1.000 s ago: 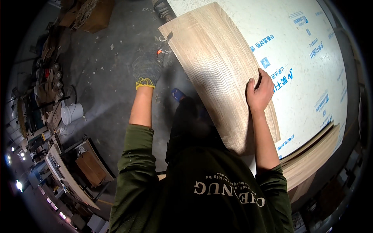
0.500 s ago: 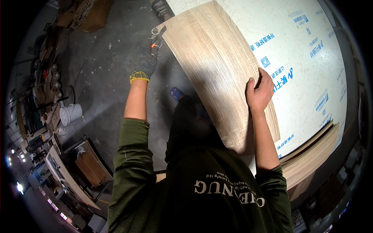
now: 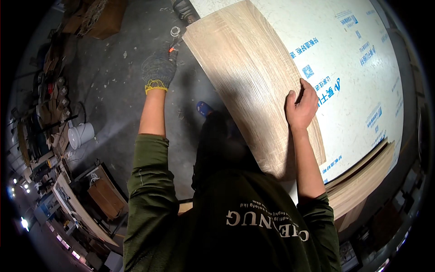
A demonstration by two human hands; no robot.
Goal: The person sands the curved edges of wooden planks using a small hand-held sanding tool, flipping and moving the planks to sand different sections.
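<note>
From my remote view, gloved left hand [image 3: 159,70] is drawing away leftward, apparently clenching orange-marked tool [image 3: 171,50]; tool is now clearing panel's corner, leaving left edge untouched. Bare right hand [image 3: 302,108] is staying put, lying unclenched on wood-grain panel [image 3: 240,72], which is overhanging white board [image 3: 358,90].

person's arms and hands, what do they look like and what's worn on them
The left hand wears a dark grey knitted glove with a yellow cuff edge; the right hand is bare. Both dark green sleeves end below the elbow; the left sleeve carries a thin pale thread-like line.
</note>
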